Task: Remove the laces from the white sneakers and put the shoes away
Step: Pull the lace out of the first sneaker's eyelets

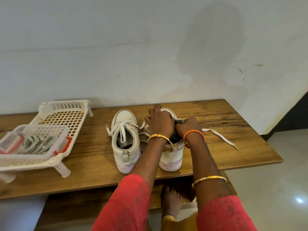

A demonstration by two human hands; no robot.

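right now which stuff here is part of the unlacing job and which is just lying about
Part of the job:
- right sneaker, worked by the left hand and right hand
- its loosened lace
- left sneaker, still laced

Lying about:
- white plastic rack
- clear container of white bands, resting on the rack

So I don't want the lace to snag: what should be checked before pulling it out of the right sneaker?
1. Right sneaker steady on the table: ok.
2. Left hand over its front: ok.
3. Right hand gripping the tongue: ok.
4. Lace end free, trailing right: ok.
5. Lace clear of every eyelet: cannot tell, hands cover them.
6. Left sneaker unlaced: not ok, still laced.
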